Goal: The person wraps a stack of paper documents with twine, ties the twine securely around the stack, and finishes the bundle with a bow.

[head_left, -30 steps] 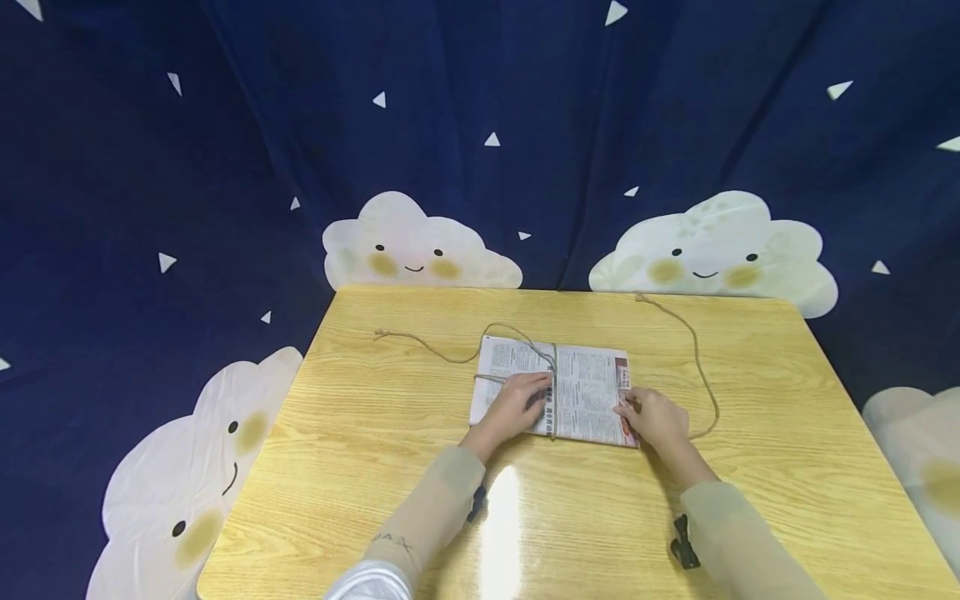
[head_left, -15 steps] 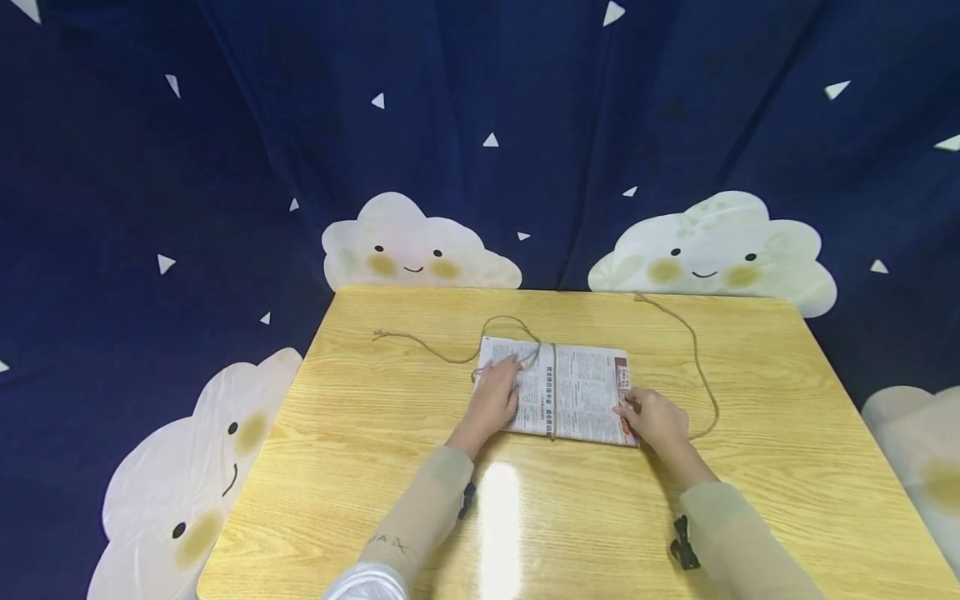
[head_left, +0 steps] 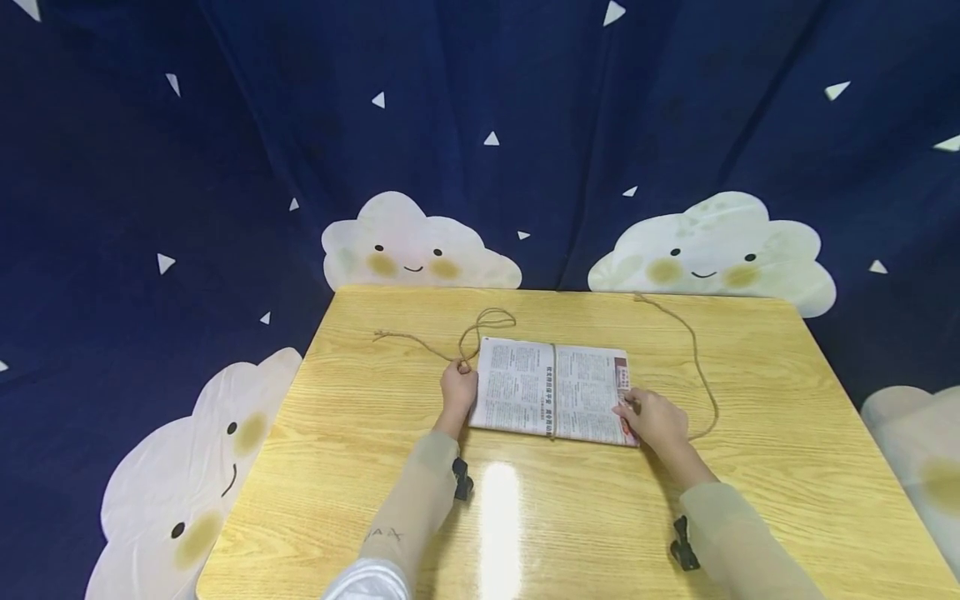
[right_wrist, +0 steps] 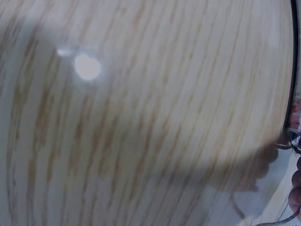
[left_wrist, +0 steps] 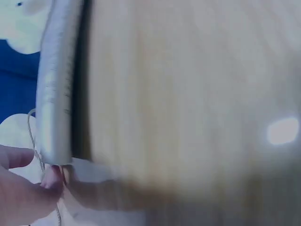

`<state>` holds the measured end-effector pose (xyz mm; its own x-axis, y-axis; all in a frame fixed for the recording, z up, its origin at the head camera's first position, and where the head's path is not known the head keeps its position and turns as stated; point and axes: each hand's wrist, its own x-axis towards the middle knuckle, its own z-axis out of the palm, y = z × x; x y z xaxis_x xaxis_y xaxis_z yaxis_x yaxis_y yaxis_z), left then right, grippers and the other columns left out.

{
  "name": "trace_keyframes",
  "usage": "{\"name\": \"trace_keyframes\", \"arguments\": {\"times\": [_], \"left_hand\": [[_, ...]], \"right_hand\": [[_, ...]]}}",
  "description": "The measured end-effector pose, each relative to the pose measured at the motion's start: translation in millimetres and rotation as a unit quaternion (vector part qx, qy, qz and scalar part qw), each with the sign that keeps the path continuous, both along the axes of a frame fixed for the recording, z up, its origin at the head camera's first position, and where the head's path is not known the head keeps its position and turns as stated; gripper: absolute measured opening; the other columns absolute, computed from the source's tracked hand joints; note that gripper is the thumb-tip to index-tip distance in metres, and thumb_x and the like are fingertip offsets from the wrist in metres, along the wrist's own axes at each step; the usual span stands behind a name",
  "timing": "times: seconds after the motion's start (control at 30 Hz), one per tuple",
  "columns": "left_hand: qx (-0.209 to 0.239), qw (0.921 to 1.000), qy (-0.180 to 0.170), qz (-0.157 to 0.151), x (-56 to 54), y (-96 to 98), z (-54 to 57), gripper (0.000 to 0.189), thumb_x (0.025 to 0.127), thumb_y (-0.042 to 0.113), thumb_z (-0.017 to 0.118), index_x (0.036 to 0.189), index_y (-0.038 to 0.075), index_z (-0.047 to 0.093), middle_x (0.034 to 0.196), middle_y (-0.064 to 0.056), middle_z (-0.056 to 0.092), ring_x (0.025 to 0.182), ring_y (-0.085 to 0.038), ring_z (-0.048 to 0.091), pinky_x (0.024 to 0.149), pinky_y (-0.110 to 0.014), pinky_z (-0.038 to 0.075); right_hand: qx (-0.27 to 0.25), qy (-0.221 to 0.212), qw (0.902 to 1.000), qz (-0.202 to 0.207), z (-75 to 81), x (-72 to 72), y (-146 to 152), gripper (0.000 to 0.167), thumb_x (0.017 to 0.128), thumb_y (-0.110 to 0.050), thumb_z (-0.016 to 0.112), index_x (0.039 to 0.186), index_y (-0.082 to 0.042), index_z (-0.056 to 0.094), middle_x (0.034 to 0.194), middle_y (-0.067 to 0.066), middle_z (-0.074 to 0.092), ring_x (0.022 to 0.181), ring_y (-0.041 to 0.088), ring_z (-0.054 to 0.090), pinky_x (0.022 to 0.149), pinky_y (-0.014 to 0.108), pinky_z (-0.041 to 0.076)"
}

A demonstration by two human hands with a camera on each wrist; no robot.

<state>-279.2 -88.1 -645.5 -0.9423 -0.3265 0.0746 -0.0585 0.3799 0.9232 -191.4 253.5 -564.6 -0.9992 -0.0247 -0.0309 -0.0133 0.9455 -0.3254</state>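
Observation:
A folded stack of newspaper (head_left: pixel 517 387) lies flat on the wooden table, with one strand of twine (head_left: pixel 553 392) running across its middle. At the stack's left edge my left hand (head_left: pixel 457 392) pinches the twine; in the left wrist view, the thumb and a finger of that hand (left_wrist: pixel 23 193) close on the twine (left_wrist: pixel 32 134) just beside the stack's corner. My right hand (head_left: pixel 657 421) grips the right edge of the newspaper, fingertips over its top. Only a sliver of this hand (right_wrist: pixel 295 188) shows in the right wrist view, with twine (right_wrist: pixel 282 221) below it.
A loop of twine (head_left: pixel 495 315) curls behind the stack's left corner, and a loose end (head_left: pixel 408 336) trails left. Another long end (head_left: pixel 693 342) curves to the back edge of the table (head_left: pixel 765 483). Behind hangs a dark blue curtain (head_left: pixel 450 50) with cloud figures.
My left hand has moved left from the middle strand, across the newspaper, to its left edge, drawing the twine off the top. The twine loop now lies behind the corner. My right hand stays put.

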Motion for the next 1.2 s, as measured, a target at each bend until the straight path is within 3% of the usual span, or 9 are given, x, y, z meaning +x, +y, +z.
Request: {"name": "trace_keyframes", "arguments": {"times": [0.1, 0.17, 0.23, 0.37, 0.47, 0.5, 0.6, 0.8, 1.2], "left_hand": [[0.059, 0.9983, -0.004, -0.003, -36.5, -6.3, -66.5, 0.037, 0.076, 0.009, 0.062, 0.108, -0.011, 0.058, 0.073, -0.002, 0.057, 0.065, -0.01, 0.053, 0.056, -0.02, 0.045], [0.095, 0.9949, -0.031, -0.012, -45.1, -7.4, -76.6, 0.04, 0.078, 0.011, 0.066, 0.111, -0.01, 0.058, 0.08, -0.005, 0.06, 0.07, -0.012, 0.056, 0.061, -0.022, 0.048], [0.107, 0.9937, -0.03, -0.013, -42.8, -6.2, -68.4, 0.033, 0.079, 0.013, 0.068, 0.106, -0.006, 0.063, 0.083, -0.007, 0.062, 0.073, -0.014, 0.057, 0.063, -0.024, 0.049], [0.059, 0.9982, 0.0, 0.006, -2.9, 7.2, 14.6, 0.013, 0.078, 0.006, 0.069, 0.088, -0.002, 0.07, 0.081, -0.011, 0.063, 0.073, -0.021, 0.058, 0.063, -0.029, 0.049], [-0.011, 0.9993, 0.033, -0.018, 33.2, 18.6, 82.5, 0.009, 0.077, -0.005, 0.067, 0.086, -0.006, 0.07, 0.085, -0.018, 0.064, 0.078, -0.03, 0.059, 0.061, -0.031, 0.049], [-0.045, 0.9972, 0.048, -0.035, 38.0, 20.0, 89.1, 0.009, 0.076, -0.006, 0.067, 0.085, -0.006, 0.07, 0.085, -0.018, 0.064, 0.079, -0.03, 0.06, 0.062, -0.031, 0.05], [-0.161, 0.9766, 0.085, -0.115, 45.8, 18.6, 92.9, 0.008, 0.076, -0.006, 0.067, 0.081, -0.002, 0.071, 0.084, -0.013, 0.064, 0.081, -0.027, 0.06, 0.066, -0.029, 0.051], [-0.332, 0.9108, 0.086, -0.231, 49.8, 10.7, 79.1, 0.012, 0.079, -0.001, 0.066, 0.084, 0.007, 0.074, 0.087, -0.004, 0.063, 0.085, -0.02, 0.059, 0.077, -0.027, 0.05], [-0.41, 0.8593, 0.05, -0.302, 70.6, 7.1, 75.6, 0.031, 0.086, -0.003, 0.055, 0.115, 0.003, 0.062, 0.092, -0.003, 0.051, 0.084, -0.014, 0.048, 0.074, -0.022, 0.048]], "right_hand": [[0.0, 0.001, 1.0, 0.0, 0.4, 0.4, 0, 0.043, 0.081, -0.045, 0.064, 0.11, -0.013, 0.065, 0.107, 0.019, 0.064, 0.065, 0.022, 0.054, 0.042, 0.033, 0.035], [-0.001, 0.001, 1.0, 0.0, 0.4, 0.7, -1, 0.044, 0.081, -0.045, 0.065, 0.11, -0.012, 0.065, 0.108, 0.019, 0.063, 0.066, 0.023, 0.055, 0.042, 0.033, 0.036], [-0.002, 0.002, 1.0, 0.0, -0.1, 0.9, 0, 0.043, 0.081, -0.045, 0.065, 0.11, -0.013, 0.065, 0.108, 0.019, 0.063, 0.07, 0.025, 0.058, 0.043, 0.034, 0.036], [-0.004, 0.001, 1.0, 0.0, -0.6, 0.9, 0, 0.044, 0.081, -0.045, 0.065, 0.11, -0.012, 0.065, 0.109, 0.019, 0.063, 0.072, 0.027, 0.06, 0.043, 0.034, 0.036], [-0.003, -0.004, 1.0, -0.001, -0.5, 0.6, -1, 0.044, 0.081, -0.045, 0.064, 0.111, -0.013, 0.064, 0.109, 0.02, 0.063, 0.069, 0.024, 0.057, 0.042, 0.033, 0.035], [-0.003, -0.005, 1.0, -0.001, -0.3, 0.5, -1, 0.044, 0.081, -0.045, 0.064, 0.111, -0.013, 0.064, 0.107, 0.019, 0.063, 0.067, 0.023, 0.055, 0.042, 0.032, 0.035], [-0.002, -0.006, 1.0, -0.001, -0.8, 0.3, -1, 0.044, 0.081, -0.045, 0.064, 0.111, -0.013, 0.064, 0.104, 0.018, 0.064, 0.064, 0.02, 0.053, 0.041, 0.031, 0.034], [-0.004, -0.001, 1.0, -0.001, -1.6, 1.4, -1, 0.041, 0.082, -0.042, 0.065, 0.109, -0.012, 0.064, 0.103, 0.018, 0.065, 0.067, 0.022, 0.057, 0.042, 0.031, 0.035], [-0.02, 0.041, 0.9989, 0.01, -2.1, 4.6, -4, 0.036, 0.082, -0.033, 0.067, 0.102, -0.004, 0.066, 0.096, 0.019, 0.065, 0.078, 0.035, 0.061, 0.052, 0.044, 0.047]]}}
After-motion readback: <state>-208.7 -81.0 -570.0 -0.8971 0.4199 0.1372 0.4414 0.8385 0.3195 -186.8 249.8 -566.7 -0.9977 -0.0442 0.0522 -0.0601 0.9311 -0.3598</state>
